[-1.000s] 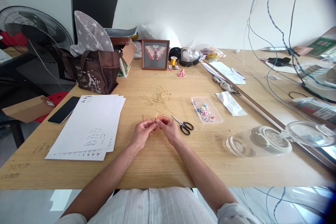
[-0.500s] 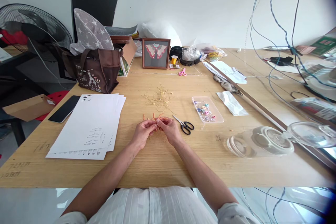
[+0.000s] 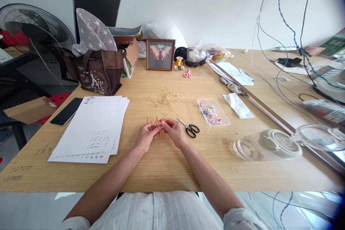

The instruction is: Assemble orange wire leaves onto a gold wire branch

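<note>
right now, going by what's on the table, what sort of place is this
Probably a craft workspace: the wooden table holds a tangle of gold strands, black-handled scissors and a clear tray of small coloured pieces.

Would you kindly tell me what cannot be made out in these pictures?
In the head view:
Middle of the orange piece: covered by the left hand and right hand.
Inside of the brown bag: hidden by its side.
Handwriting on the table: too small to read.
Fan: cut off by the left edge.
</note>
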The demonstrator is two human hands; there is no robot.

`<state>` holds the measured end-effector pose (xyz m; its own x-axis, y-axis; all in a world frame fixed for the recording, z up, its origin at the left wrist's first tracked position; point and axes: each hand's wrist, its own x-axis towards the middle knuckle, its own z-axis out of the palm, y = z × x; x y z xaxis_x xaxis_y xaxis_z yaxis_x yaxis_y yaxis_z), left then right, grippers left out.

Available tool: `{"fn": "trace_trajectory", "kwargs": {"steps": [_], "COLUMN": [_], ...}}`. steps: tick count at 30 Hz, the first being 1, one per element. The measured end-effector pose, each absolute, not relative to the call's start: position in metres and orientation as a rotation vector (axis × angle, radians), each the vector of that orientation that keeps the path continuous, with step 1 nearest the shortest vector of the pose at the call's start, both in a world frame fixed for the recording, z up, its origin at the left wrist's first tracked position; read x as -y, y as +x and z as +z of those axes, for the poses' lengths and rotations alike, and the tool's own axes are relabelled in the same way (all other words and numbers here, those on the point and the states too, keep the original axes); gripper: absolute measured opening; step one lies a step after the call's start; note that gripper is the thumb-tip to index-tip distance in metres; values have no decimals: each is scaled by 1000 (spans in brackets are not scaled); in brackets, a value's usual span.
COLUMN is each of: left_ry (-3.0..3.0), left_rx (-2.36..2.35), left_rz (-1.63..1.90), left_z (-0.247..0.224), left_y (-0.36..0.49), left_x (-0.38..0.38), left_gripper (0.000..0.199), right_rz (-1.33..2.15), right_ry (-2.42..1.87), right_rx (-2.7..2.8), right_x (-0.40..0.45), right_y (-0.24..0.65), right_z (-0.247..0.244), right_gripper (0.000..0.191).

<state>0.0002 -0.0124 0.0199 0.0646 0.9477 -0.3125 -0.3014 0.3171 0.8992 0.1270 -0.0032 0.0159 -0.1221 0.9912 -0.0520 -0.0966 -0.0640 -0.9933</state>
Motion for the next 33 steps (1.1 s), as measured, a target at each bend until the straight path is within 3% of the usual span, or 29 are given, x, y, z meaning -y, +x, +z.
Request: {"fn": "trace_trajectory", "kwargs": {"steps": [11,33], "left_ry": [980,1142], "left_rx": [-1188,-1132], "left_rz": [1112,1106], "left_z": [16,15], "left_y": [0,-2], "left_x": [13,13], "left_gripper": [18,20], "right_rz": [1299,1327], "right_ry": [-1151,-1184], "right_rx": [1287,1245], "right_x": [3,2], "right_y": [128,129], "right_z": [22,20], "right_gripper": [18,27]}}
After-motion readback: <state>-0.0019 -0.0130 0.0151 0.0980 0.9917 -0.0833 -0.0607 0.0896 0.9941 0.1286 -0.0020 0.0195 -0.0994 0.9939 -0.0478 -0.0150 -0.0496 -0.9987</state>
